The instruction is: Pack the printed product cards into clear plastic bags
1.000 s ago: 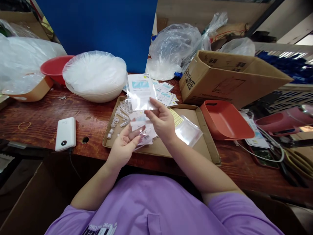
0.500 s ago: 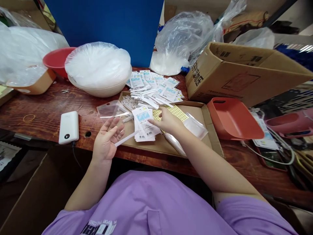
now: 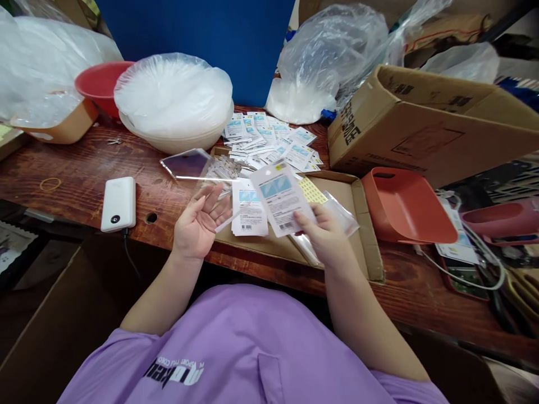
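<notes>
Clear bag (image 3: 187, 165) pinched loosely at left hand (image 3: 200, 221) fingertips; right hand (image 3: 326, 238) grips card (image 3: 280, 196) by one corner. Risk: limp bag mouth sags, card snags

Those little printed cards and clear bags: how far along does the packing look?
Done: a spread of filled packets lies behind the cardboard tray. In hand: the right hand lifts one printed card; the left hand holds a clear bag and a thin white strip. Left: a card stack, empty bags and small white parts wait in the tray.
</notes>
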A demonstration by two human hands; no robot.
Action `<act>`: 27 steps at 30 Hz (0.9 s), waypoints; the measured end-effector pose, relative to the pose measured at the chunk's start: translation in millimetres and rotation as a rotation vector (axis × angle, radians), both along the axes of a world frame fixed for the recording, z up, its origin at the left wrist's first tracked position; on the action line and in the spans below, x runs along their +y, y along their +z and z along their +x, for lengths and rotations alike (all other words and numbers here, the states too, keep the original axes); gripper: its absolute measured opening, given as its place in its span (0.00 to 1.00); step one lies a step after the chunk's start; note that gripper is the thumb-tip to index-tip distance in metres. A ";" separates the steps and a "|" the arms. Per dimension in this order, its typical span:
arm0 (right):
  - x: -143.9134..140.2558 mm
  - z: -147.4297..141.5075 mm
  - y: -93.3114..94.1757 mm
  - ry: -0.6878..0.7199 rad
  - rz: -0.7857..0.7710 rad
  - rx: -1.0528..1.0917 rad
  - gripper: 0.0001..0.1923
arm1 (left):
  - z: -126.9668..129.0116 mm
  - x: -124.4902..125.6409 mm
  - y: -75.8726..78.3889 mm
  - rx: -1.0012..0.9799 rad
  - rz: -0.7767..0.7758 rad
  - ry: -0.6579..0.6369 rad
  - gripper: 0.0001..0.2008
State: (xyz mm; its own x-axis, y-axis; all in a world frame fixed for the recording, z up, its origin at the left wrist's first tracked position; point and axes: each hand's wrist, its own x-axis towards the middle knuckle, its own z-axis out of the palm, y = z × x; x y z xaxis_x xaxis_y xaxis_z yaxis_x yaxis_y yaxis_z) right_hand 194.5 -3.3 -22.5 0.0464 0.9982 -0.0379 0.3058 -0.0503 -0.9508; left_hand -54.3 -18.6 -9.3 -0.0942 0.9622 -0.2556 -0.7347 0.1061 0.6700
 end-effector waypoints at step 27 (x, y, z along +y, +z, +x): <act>-51.7 1.3 1.0 0.065 -0.322 0.574 0.22 | 37.5 -12.1 17.8 -0.106 0.082 -0.250 0.24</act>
State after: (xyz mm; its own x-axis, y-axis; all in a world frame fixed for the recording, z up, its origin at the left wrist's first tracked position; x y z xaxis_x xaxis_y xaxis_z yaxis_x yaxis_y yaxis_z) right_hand 195.9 -54.9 -21.5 -0.1297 0.9330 -0.3356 -0.2332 -0.3577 -0.9043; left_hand -16.8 -30.7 8.5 0.1718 0.9701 -0.1715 -0.7591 0.2413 0.6046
